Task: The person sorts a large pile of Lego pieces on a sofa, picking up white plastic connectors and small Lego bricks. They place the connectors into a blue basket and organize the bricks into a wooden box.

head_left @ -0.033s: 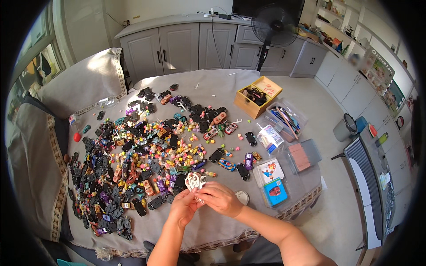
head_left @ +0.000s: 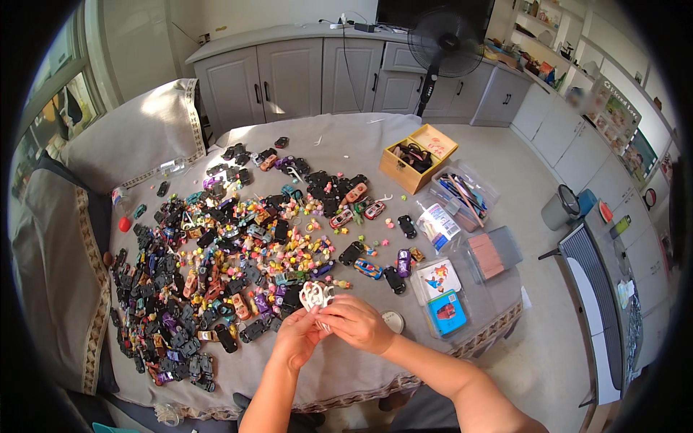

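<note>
Both my hands are together at the near side of the cloth-covered table [head_left: 346, 386], closed on a small bundle of white, curved, looped pieces [head_left: 315, 294]. My left hand [head_left: 297, 338] grips it from below, fingers bent. The fingers of my right hand [head_left: 359, 325] pinch its lower right part, so what lies between the fingertips is partly hidden. The exact kind of the white pieces cannot be made out. Just beyond and to the left spreads a large heap of small toy cars [head_left: 198, 368], mixed with tiny colourful figures [head_left: 289, 254].
On the right stand a yellow wooden box [head_left: 403, 175], a clear bin of pens [head_left: 465, 195], a white tub [head_left: 438, 225], a clear box of pinkish cards [head_left: 486, 256] and a blue card pack [head_left: 447, 312]. A round white lid [head_left: 393, 321] lies beside my right wrist. A black fan [head_left: 444, 47] stands beyond.
</note>
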The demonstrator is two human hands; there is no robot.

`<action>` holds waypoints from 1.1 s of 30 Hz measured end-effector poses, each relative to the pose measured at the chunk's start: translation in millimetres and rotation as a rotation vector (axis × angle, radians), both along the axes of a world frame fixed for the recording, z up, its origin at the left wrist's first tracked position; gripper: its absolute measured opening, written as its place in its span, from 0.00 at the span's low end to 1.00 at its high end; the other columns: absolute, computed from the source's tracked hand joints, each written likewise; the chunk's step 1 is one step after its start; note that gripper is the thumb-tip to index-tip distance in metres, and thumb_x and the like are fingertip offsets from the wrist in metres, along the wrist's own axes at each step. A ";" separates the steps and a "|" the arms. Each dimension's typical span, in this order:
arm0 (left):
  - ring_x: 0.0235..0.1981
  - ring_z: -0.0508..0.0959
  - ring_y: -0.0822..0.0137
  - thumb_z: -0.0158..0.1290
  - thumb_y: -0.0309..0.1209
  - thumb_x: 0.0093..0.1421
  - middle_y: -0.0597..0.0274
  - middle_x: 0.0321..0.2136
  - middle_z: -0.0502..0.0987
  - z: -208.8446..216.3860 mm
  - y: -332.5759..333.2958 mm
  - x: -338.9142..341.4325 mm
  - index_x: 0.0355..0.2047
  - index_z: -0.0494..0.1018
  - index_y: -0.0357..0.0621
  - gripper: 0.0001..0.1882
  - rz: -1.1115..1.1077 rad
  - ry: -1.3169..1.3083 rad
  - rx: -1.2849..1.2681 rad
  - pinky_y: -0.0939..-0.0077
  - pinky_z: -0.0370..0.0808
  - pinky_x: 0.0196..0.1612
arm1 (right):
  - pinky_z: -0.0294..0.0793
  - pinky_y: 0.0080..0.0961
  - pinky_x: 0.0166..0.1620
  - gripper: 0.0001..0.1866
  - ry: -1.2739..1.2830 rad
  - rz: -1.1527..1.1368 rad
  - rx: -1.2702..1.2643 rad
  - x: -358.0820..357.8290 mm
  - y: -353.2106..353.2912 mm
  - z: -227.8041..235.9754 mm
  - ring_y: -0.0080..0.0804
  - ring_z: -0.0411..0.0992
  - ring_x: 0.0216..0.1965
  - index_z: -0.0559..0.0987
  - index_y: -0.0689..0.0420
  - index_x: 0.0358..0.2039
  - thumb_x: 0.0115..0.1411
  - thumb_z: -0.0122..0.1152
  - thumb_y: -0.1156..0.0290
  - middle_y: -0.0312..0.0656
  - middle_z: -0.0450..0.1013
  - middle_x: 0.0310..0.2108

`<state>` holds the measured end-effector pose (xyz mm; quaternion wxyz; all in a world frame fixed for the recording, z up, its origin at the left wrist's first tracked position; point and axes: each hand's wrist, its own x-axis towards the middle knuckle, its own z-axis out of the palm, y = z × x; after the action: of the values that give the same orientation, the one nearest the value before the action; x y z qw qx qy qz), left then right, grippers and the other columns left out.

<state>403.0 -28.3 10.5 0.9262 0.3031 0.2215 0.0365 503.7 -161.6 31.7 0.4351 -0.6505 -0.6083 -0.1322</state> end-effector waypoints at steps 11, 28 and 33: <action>0.28 0.75 0.68 0.45 0.26 0.61 0.56 0.30 0.76 0.4 16.0 -2.4 0.36 0.70 0.35 0.07 0.156 0.036 -0.022 0.77 0.74 0.32 | 0.68 0.34 0.49 0.11 0.444 0.202 -0.098 13.9 14.2 12.4 0.38 0.72 0.42 0.77 0.60 0.37 0.51 0.56 0.75 0.42 0.73 0.40; 0.27 0.75 0.70 0.46 0.25 0.60 0.56 0.30 0.76 6.7 19.4 1.8 0.36 0.71 0.35 0.07 0.217 0.082 0.028 0.79 0.74 0.31 | 0.64 0.39 0.51 0.23 0.396 -0.290 -0.629 161.5 77.6 -48.0 0.45 0.65 0.50 0.71 0.52 0.47 0.55 0.51 0.53 0.50 0.64 0.51; 0.28 0.75 0.69 0.46 0.25 0.60 0.54 0.31 0.76 6.1 17.9 2.2 0.36 0.70 0.35 0.07 0.207 0.073 0.051 0.78 0.74 0.31 | 0.69 0.36 0.44 0.13 0.156 -0.723 -0.521 238.2 67.1 -34.1 0.46 0.70 0.41 0.77 0.55 0.39 0.54 0.50 0.72 0.45 0.73 0.39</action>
<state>405.2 -10.4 16.5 0.9008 0.3031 0.2841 0.1263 741.9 -94.5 -2.4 0.2271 -0.9172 -0.3201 -0.0686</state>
